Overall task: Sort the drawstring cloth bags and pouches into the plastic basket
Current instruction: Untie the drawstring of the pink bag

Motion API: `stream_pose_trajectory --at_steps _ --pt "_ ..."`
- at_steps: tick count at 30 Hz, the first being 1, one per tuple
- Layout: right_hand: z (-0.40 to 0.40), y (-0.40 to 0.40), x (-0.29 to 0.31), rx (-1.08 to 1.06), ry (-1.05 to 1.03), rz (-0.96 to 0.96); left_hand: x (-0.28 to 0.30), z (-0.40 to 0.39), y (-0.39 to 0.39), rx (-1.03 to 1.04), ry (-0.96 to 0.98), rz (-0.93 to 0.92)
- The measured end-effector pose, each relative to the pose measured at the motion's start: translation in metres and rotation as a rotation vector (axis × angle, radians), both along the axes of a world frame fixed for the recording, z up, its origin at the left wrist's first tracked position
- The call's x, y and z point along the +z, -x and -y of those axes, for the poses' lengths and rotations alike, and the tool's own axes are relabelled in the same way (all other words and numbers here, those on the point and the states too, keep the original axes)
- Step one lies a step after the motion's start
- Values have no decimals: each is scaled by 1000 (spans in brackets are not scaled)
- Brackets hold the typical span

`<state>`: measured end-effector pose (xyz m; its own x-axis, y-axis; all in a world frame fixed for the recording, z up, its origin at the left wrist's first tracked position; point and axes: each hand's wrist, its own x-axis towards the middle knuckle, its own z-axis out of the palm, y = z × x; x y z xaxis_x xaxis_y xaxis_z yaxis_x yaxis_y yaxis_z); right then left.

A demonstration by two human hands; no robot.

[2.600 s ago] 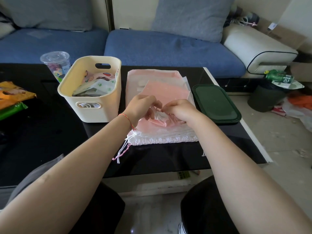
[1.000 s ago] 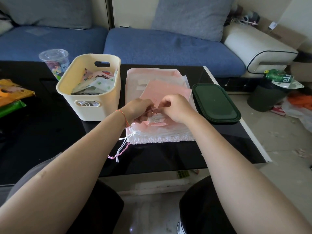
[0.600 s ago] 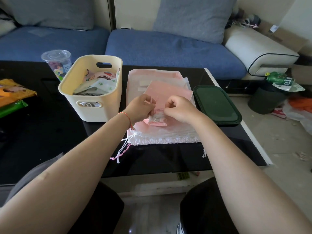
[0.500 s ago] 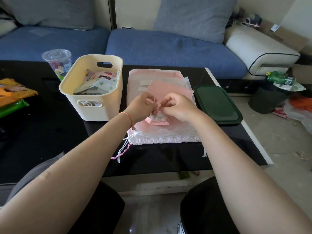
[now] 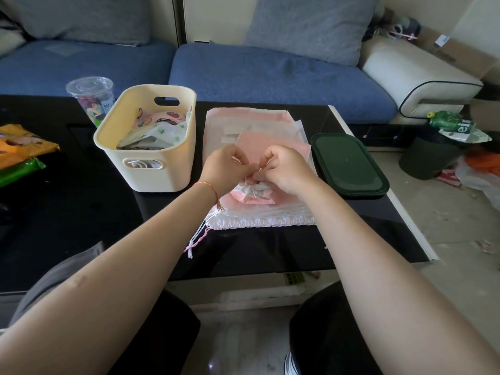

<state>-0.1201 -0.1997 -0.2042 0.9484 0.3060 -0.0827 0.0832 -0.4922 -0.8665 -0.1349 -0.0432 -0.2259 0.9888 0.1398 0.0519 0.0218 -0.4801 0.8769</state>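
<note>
Two hands meet over the middle of a black table (image 5: 81, 212), knuckles up and fingers curled inward toward each other. The left hand (image 5: 226, 167) and the right hand (image 5: 286, 169) both pinch the gathered neck of a small pink pouch (image 5: 253, 193), whose puckered white mouth fans out just below the fingertips, at about 6 o'clock from where the two thumbs come together. The drawstring itself is hidden between the fingers (too small to make out which hand holds which end). The pouch's body pokes out beneath both palms and rests on a stack of flat pink bags (image 5: 243, 123), which stretches away toward 12 o'clock from the hands. At 6 o'clock from the pouch lies the ruffled white hem of the lowest bag (image 5: 259, 219), and its white and pink cords (image 5: 196, 239) trail off at 7 o'clock across the tabletop.

The cream plastic basket (image 5: 162, 174) stands just beside the stack, at 9 o'clock from the hands, with patterned cloth bags (image 5: 159, 128) already inside it. A clear lidded cup (image 5: 90, 96) sits at 10 o'clock behind the basket. A dark green lid (image 5: 349, 166) lies at 3 o'clock from the hands, touching the stack's edge. Orange and green packets (image 5: 19, 152) sit at the table's far 9 o'clock edge. A braided thread bracelet (image 5: 209, 189) circles the left wrist.
</note>
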Motion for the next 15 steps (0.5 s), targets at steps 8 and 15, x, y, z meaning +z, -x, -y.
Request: stream_pose_trajectory --at_steps 8,15 --pt "-2 0 0 -77 163 214 15 -4 3 -118 -124 -87" --pt "-3 3 4 -63 215 270 13 1 3 -83 -308 -61"
